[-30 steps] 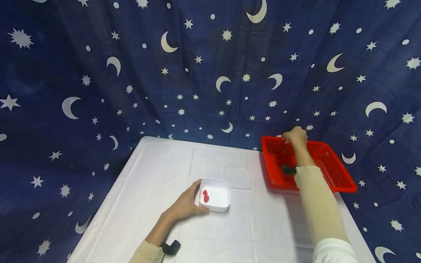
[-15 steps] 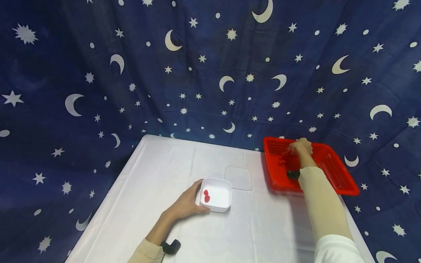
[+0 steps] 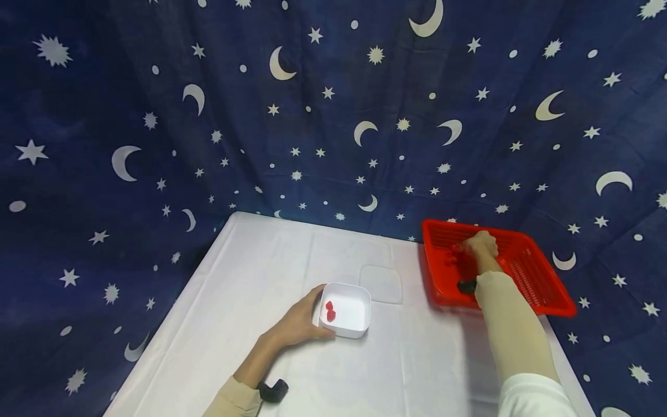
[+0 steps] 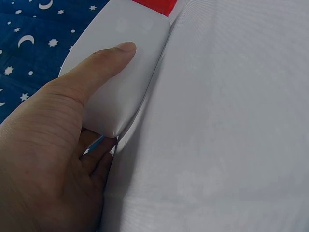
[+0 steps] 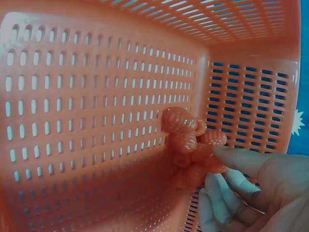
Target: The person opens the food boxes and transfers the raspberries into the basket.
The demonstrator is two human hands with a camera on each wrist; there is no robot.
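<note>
My left hand point(image 3: 300, 319) grips a small white square container point(image 3: 356, 329) on the table from its left side. In the left wrist view the thumb lies along the container's wall point(image 4: 111, 92) and the other fingers reach behind it. Two red raspberries point(image 3: 330, 315) lie in the container, toward its left wall. Down inside a red plastic basket point(image 3: 443, 284), my right hand point(image 3: 482, 248) is at a cluster of raspberries point(image 5: 181, 140). In the right wrist view its thumb and curled fingers pinch a raspberry point(image 5: 216, 166) at the cluster's edge.
A clear flat lid point(image 3: 381, 284) lies on the white-covered table point(image 3: 271, 266), just behind and right of the container. The basket's slotted walls point(image 5: 96, 87) rise around the right hand. A dark blue curtain point(image 3: 312, 116) with moons and stars hangs behind the table.
My right hand has moved down from above the basket's far rim into the basket, to the raspberries. The left hand keeps its hold on the container. The head view has shifted slightly.
</note>
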